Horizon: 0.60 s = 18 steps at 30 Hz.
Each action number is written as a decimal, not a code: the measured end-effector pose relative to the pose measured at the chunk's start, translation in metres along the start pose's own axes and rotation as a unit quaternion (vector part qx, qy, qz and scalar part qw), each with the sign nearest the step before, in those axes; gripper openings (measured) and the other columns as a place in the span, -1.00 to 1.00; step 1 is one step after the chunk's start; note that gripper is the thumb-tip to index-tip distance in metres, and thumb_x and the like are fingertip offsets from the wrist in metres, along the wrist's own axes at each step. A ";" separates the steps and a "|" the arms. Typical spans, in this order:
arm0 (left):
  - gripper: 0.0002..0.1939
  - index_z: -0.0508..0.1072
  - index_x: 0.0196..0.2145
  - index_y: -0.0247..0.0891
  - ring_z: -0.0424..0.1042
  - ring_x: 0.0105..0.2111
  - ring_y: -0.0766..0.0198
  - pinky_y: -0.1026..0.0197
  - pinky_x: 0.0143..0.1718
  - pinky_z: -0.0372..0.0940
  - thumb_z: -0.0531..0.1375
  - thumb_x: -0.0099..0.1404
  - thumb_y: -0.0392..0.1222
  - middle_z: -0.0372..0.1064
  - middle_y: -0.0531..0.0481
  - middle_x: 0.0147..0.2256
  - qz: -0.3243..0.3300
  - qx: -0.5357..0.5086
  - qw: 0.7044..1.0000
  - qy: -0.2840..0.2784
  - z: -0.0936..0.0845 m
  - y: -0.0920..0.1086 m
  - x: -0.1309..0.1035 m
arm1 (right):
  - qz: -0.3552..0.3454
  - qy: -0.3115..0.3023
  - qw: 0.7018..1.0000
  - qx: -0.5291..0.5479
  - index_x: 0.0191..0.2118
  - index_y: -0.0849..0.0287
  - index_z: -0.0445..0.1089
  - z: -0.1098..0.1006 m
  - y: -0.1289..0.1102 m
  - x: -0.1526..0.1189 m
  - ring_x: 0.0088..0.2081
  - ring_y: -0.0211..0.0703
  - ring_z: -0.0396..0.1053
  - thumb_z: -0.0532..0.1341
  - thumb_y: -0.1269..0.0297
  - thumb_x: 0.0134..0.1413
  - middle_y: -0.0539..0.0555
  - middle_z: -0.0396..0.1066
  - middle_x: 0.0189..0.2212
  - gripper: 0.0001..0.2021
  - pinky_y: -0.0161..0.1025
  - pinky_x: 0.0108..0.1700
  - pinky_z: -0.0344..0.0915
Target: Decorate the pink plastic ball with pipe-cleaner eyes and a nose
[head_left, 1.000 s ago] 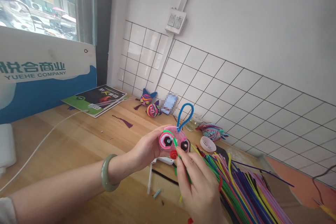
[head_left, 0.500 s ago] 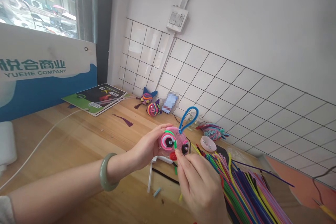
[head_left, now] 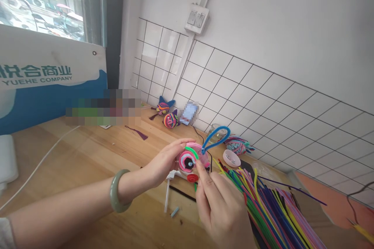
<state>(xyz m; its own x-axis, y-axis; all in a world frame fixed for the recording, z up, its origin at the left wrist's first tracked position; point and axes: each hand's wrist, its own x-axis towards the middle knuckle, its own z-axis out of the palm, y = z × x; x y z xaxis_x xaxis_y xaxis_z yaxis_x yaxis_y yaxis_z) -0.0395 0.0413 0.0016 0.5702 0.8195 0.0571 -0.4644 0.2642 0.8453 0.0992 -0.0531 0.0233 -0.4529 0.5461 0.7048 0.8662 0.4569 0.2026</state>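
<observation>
My left hand point(head_left: 166, 163) is wrapped round the far side of a pink pipe-cleaner ornament point(head_left: 198, 148) with a blue loop point(head_left: 219, 134) on top. Its face has a black eye point(head_left: 189, 163) ringed in pink and white, and a red coil point(head_left: 192, 178) below. A green pipe cleaner point(head_left: 191, 151) curves over the ringed eye. On the lower end of this green piece, the index fingertip of my right hand point(head_left: 222, 202) presses, with the other fingers curled in. The ornament's right side is mostly hidden behind that hand.
Many coloured pipe cleaners point(head_left: 274, 210) lie at the right, near a small pink dish point(head_left: 231, 158). A white glue gun point(head_left: 175, 175) is partly hidden under the ornament. Finished ornaments point(head_left: 171, 120), a phone point(head_left: 189, 113) and a glass jar point(head_left: 216, 132) stand by the wall grid.
The ornament has turned slightly, and its blue loop leans further right. The green pipe cleaner's lower end now lies closer round the eye. My right fingertip has shifted up a little.
</observation>
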 end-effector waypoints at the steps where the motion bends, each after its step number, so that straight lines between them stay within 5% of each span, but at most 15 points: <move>1: -0.63 0.39 -0.03 -0.21 0.38 -0.23 0.14 0.21 -0.34 0.28 0.12 0.25 -0.02 0.42 -0.09 -0.15 0.001 -0.001 1.000 0.000 0.000 0.000 0.000 | -0.001 -0.003 1.000 -0.008 0.09 0.43 0.24 0.001 0.000 0.000 -0.50 -0.19 0.24 0.03 0.54 0.13 0.06 0.29 -0.55 -0.61 -0.24 -0.46 0.21; 18: -0.66 0.41 -0.05 -0.23 0.38 -0.15 0.12 0.18 -0.22 0.27 0.12 0.26 -0.06 0.41 -0.09 -0.09 0.038 -0.011 0.999 0.001 0.003 0.000 -0.003 | -0.014 0.005 1.000 -0.020 0.04 0.47 0.30 0.005 -0.002 0.000 -0.52 -0.20 0.19 0.05 0.56 0.11 0.04 0.24 -0.58 -0.64 -0.23 -0.46 0.17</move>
<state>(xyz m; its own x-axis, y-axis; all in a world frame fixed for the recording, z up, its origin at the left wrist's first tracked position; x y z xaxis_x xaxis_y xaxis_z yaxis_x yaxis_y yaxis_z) -0.0389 0.0372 0.0030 0.5312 0.8386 0.1206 -0.5213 0.2114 0.8268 0.0961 -0.0505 0.0192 -0.4753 0.5268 0.7047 0.8608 0.4440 0.2487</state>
